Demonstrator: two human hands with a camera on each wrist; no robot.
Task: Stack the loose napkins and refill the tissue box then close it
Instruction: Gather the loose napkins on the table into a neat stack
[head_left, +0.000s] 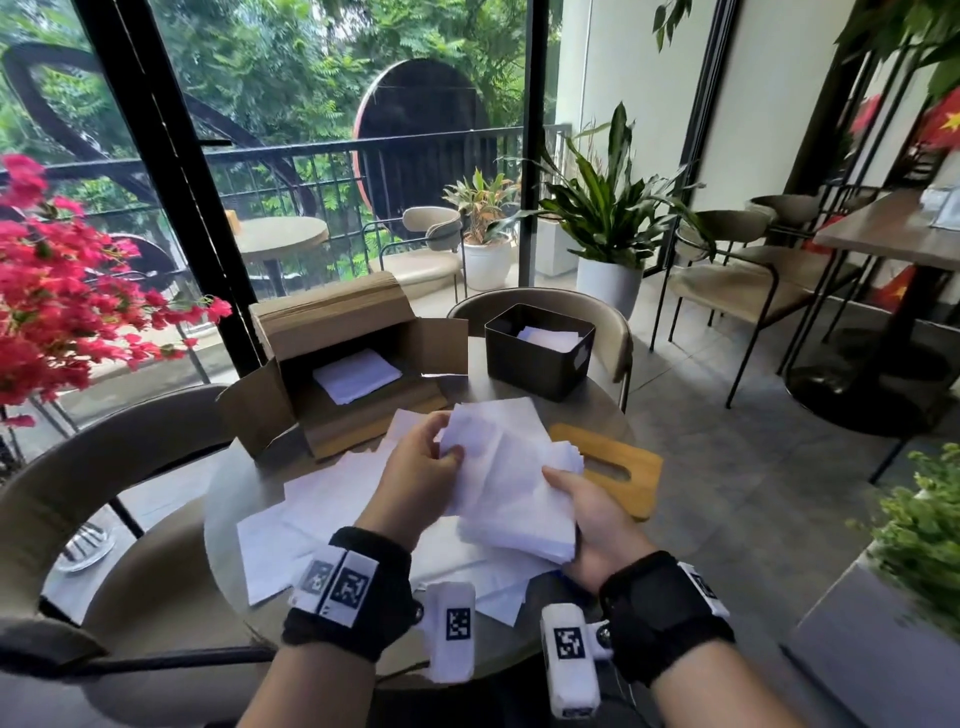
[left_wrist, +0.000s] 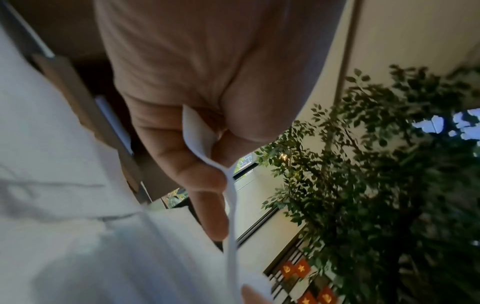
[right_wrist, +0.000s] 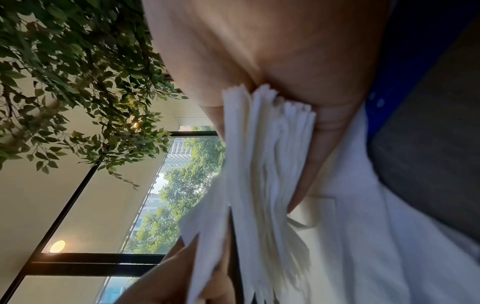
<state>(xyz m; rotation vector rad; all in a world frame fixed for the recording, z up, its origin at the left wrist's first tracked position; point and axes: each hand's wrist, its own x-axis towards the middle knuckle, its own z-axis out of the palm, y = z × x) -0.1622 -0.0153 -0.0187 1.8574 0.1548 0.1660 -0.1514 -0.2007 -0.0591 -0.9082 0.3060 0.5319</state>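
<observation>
Round grey counter (head_left: 234, 499), strewn with loose white napkins (head_left: 322, 499). At its far left, open cardboard box (head_left: 291, 395) with more napkins inside. Far right, black tissue box (head_left: 540, 358), lid off, some white tissue in it. Near right, wooden lid (head_left: 628, 467) lying flat. Above the counter, thick napkin stack (head_left: 519, 499) gripped by right hand (head_left: 597, 519), thumb on top. One napkin (left_wrist: 200, 135) pinched by left hand (head_left: 421, 478) against the stack.

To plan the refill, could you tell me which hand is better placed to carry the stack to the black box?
Right, probably: the right hand grips the napkin stack, nearer the black box; the left hand pinches one napkin.
</observation>
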